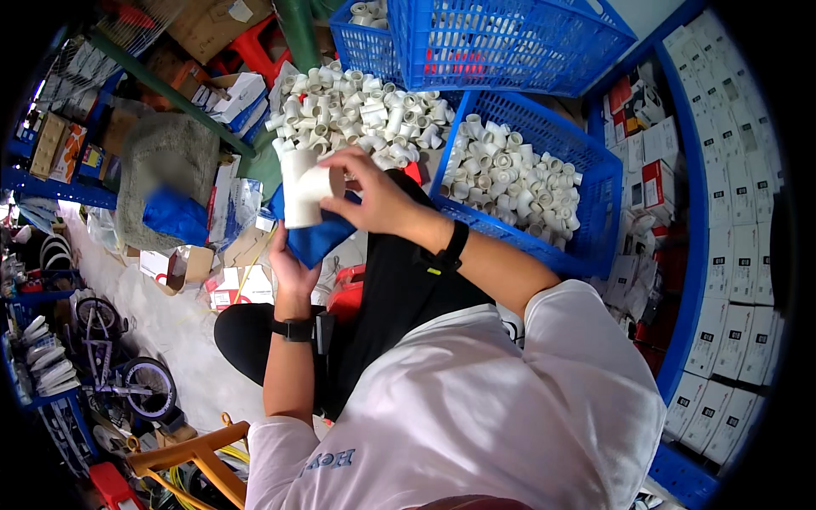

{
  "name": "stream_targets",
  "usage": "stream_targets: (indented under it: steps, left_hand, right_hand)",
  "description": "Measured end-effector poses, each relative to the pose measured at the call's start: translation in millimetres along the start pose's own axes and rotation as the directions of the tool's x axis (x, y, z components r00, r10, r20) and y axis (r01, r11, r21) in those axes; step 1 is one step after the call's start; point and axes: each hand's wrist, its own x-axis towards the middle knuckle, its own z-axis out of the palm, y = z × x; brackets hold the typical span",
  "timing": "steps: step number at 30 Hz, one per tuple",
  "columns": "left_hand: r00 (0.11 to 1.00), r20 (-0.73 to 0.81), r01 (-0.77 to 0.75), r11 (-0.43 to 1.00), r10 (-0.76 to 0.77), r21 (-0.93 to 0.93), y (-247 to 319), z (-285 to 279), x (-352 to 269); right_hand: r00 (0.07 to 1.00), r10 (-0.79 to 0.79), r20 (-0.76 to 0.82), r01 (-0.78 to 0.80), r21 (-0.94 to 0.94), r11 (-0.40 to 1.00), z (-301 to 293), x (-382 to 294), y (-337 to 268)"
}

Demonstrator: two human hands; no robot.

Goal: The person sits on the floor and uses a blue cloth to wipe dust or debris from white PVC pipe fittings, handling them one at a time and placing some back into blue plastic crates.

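A white plastic pipe tee [298, 188] is held up in front of my knees, its side branch turned to the right. My right hand [376, 197] grips that branch between thumb and fingers. Below the tee, my left hand [292, 262] holds a blue cloth [319, 239], which spreads behind and under the fitting; part of the left fingers is hidden by the cloth and tee. A heap of white pipe fittings [363, 111] lies beyond my hands. To the right, more white fittings [510, 172] fill much of a blue plastic crate [602, 210].
Another blue crate [503, 57] stands behind, beside a smaller one [366, 48] holding fittings. Shelving with white boxes [727, 268] lines the right. At left are a grey fabric-covered object [153, 159], open cartons [182, 268], a small bicycle [121, 376] and an orange metal frame [197, 449].
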Motion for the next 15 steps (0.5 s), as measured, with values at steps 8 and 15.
stream_targets:
  steps: [8, 15]
  left_hand:
    - [0.997, -0.067, 0.029, 0.977, -0.044, -0.211, 10, 7, -3]
    - [0.984, -0.097, 0.108, 0.938, -0.148, -0.329, -3, 3, 2]
  right_hand:
    - [0.99, -0.138, -0.007, 0.136, -0.106, 0.985, 6, -2, 22]
    - [0.98, -0.189, -0.054, 0.174, -0.215, 0.961, 8, -2, 29]
